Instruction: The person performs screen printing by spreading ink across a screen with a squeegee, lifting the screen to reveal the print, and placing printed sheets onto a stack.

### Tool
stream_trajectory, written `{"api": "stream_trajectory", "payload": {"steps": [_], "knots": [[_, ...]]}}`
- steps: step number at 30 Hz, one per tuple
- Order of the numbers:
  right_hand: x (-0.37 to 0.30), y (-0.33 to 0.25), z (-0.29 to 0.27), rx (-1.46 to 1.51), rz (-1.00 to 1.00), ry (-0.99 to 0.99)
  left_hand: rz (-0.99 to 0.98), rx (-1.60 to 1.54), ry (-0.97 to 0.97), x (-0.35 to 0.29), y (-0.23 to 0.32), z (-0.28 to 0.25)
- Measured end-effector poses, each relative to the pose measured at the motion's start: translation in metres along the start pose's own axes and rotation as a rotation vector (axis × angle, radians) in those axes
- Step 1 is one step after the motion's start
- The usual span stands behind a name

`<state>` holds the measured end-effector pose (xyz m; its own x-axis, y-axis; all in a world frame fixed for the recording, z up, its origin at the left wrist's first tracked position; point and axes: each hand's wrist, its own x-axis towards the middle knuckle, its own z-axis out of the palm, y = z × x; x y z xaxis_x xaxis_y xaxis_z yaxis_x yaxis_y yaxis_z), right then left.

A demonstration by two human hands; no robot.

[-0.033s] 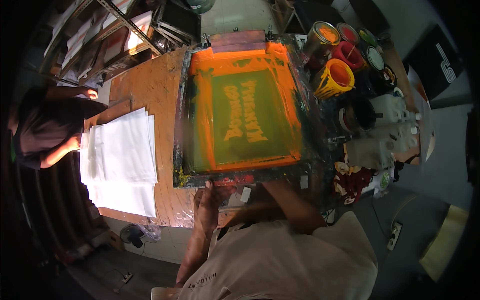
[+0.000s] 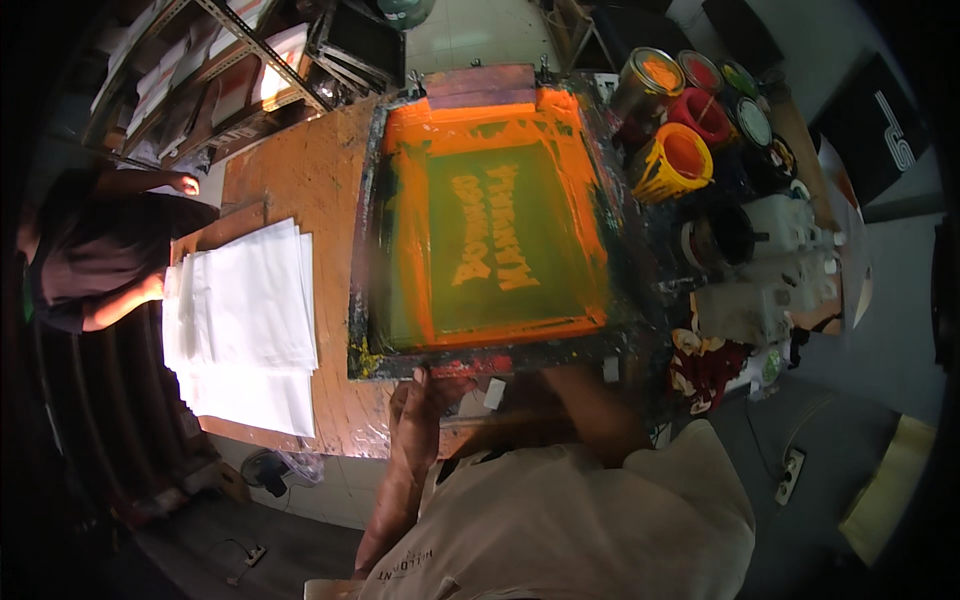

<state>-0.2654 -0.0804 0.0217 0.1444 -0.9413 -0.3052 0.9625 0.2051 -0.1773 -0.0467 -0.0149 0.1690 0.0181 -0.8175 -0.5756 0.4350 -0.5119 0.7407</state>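
Observation:
A screen-printing frame (image 2: 480, 366) is in front of me, its near edge raised off the table. Its green mesh (image 2: 400, 240) carries light lettering and is bordered by smeared orange ink (image 2: 590, 250). My left hand (image 2: 415, 398) grips the near edge left of the middle, thumb on top and fingers underneath. My right forearm (image 2: 600, 405) reaches beneath the frame; the hand itself is hidden there. Hinge clamps and a purple-stained board (image 2: 480, 87) sit along the frame's far edge.
A stack of white sheets (image 2: 250, 320) lies left on the wooden table (image 2: 335, 300). Another person (image 2: 120, 250) stands beyond it. Ink tins, a yellow tub (image 2: 675, 165), plastic jugs (image 2: 745, 305) and a stained rag (image 2: 705, 370) crowd the right. A rack (image 2: 230, 50) stands far left.
My right forearm has shifted slightly to the right under the frame and is blurred. The left hand keeps its grip on the frame's edge.

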Motion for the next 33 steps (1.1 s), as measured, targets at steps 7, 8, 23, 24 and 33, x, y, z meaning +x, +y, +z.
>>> {"api": "stream_trajectory", "payload": {"steps": [7,8,23,24,33], "knots": [[0.012,0.006,0.005,-0.019,0.035,0.034,0.099,0.083,-0.015,-0.005,0.022,0.009],[0.010,0.006,0.006,-0.017,0.033,0.040,0.113,0.095,-0.011,-0.007,0.022,0.009],[-0.004,0.004,-0.007,-0.035,-0.056,0.085,-0.039,0.025,-0.042,0.002,0.006,-0.005],[0.004,0.011,-0.005,-0.052,-0.050,0.093,-0.019,0.017,-0.054,0.002,0.009,-0.007],[0.077,0.088,-0.004,-0.156,0.009,0.176,0.077,0.040,-0.139,-0.001,0.018,-0.003]]}}
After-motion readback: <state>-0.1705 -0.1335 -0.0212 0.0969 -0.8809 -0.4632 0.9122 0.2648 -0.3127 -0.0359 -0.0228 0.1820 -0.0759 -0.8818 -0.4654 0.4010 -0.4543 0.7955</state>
